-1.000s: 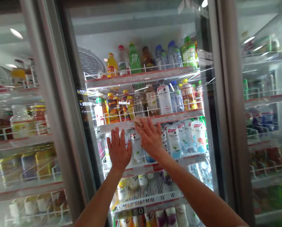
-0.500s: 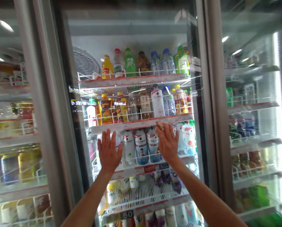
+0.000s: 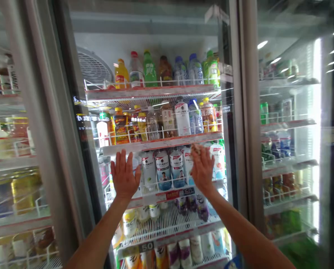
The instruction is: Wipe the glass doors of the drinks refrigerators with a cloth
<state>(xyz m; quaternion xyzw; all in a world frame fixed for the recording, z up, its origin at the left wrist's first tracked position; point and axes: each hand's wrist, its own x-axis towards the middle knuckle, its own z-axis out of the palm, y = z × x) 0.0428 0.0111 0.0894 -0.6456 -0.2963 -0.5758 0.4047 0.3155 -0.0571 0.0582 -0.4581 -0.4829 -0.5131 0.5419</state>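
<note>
My left hand (image 3: 125, 175) lies flat with its fingers upright and slightly apart, seemingly against the glass door (image 3: 155, 43) of a drinks fridge. Nothing is in it. Under the fingers of my right hand (image 3: 203, 169) is a small crumpled brownish cloth (image 3: 196, 149), pressed toward the same glass; most of it is hidden by the hand. Behind the glass, between both hands, stand white-and-blue bottles (image 3: 163, 170) on a middle shelf.
Metal door frames (image 3: 246, 112) rise on either side. More shelves of bottles and cans (image 3: 24, 190) show through the left door, and further shelves (image 3: 290, 125) on the right. Above are bottles with coloured caps (image 3: 150, 69). Lights reflect in the glass.
My right hand has moved a little to the right across the glass with the cloth. My left hand stays flat. The view has shifted slightly, so the shelves sit further left.
</note>
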